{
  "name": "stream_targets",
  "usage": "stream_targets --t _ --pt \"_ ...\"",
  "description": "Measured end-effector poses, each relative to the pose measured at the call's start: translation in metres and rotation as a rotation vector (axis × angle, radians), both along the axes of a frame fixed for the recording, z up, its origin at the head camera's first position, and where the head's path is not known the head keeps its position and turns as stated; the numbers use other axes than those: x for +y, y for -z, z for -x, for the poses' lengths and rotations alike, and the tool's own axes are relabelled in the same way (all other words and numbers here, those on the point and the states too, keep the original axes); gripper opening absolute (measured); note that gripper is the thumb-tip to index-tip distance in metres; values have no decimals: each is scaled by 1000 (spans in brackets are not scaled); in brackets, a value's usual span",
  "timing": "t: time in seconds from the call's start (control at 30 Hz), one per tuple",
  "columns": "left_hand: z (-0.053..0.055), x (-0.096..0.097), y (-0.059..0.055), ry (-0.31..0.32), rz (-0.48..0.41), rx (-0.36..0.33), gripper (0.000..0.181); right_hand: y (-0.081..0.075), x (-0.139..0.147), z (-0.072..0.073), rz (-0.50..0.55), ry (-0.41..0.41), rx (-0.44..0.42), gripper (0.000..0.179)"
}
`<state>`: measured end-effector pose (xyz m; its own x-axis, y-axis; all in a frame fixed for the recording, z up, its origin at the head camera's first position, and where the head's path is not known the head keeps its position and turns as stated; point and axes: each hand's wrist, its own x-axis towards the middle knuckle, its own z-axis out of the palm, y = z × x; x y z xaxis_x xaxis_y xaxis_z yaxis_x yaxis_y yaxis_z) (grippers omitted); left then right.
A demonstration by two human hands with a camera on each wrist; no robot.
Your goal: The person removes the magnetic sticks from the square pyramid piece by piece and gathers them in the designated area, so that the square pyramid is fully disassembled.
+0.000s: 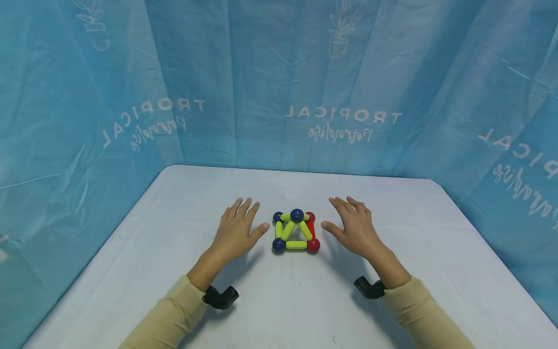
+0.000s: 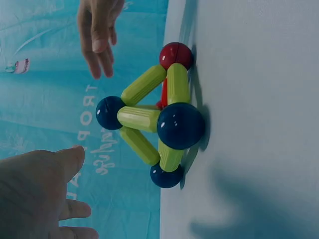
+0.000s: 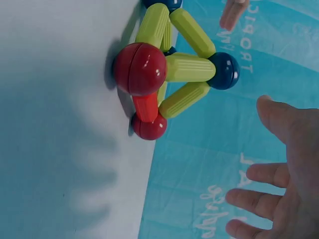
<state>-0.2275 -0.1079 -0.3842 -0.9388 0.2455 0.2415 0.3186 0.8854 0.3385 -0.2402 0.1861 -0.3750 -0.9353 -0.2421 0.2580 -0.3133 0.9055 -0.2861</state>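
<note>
A small pyramid of toy rods and balls (image 1: 296,245) stands on the white table between my two hands. Its square base has blue balls on the left and red balls (image 3: 140,68) on the right, joined by yellow-green rods and one red rod (image 3: 145,107). A blue ball (image 2: 110,112) tops the slanting rods. To the left of it my left hand (image 1: 237,230) hovers with fingers spread, touching nothing. On the other side my right hand (image 1: 355,228) is likewise raised, fingers extended and apart from the pyramid.
Blue printed curtains (image 1: 261,87) hang behind and along both sides of the white tabletop (image 1: 296,310). Each wrist carries a black curved camera mount (image 1: 221,297) just below the hand.
</note>
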Motion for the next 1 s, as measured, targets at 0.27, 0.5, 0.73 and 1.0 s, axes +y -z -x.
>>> stream_targets --t 0.27,0.5,0.73,1.0 --pt "0 7 4 24 -82 36 63 -1 -10 5 78 -45 16 64" --pt "0 13 8 31 -157 78 56 -3 -16 9 140 -81 16 59" --pt "0 21 11 33 -198 86 54 -3 -19 16 205 -132 -11 56" --pt "2 28 14 28 -295 35 51 0 -26 22 272 -140 -97 54"
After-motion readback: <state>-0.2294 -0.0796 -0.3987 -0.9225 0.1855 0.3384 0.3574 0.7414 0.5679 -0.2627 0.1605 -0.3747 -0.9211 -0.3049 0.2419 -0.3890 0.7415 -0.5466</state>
